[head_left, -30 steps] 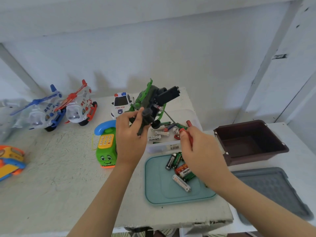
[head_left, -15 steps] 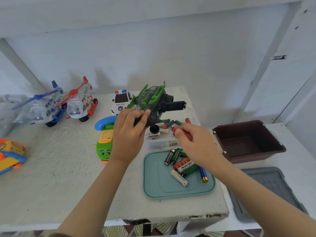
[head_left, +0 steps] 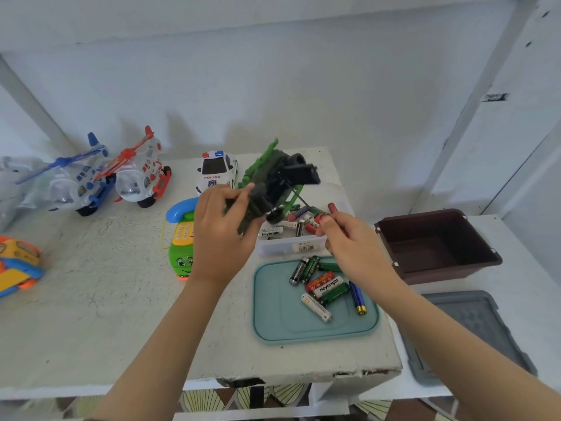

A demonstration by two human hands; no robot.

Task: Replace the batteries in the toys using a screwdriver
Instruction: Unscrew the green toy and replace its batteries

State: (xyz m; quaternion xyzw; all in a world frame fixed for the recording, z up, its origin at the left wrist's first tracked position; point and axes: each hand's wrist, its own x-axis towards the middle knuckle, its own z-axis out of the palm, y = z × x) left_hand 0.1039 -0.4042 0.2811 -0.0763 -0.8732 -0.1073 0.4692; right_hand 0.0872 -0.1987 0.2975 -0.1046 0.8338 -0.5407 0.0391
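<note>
My left hand (head_left: 223,229) grips a dark green and black toy vehicle (head_left: 274,180), held tilted in the air above a clear plastic box of batteries (head_left: 291,246). My right hand (head_left: 353,249) holds a red-handled screwdriver (head_left: 332,208) just right of the toy; its thin shaft points up-left toward the toy's underside. Several loose batteries (head_left: 323,285) lie on a teal lid (head_left: 273,323) in front of the box.
A white police car (head_left: 217,170), a green toy phone (head_left: 182,238), two toy helicopters (head_left: 91,177) and an orange toy (head_left: 16,265) stand on the white table (head_left: 91,314). A brown bin (head_left: 437,244) and a grey lid (head_left: 473,329) sit at the right.
My left hand has turned and tilted the green toy, its black part now pointing right. My right hand with the screwdriver has shifted slightly right and stays beside the toy.
</note>
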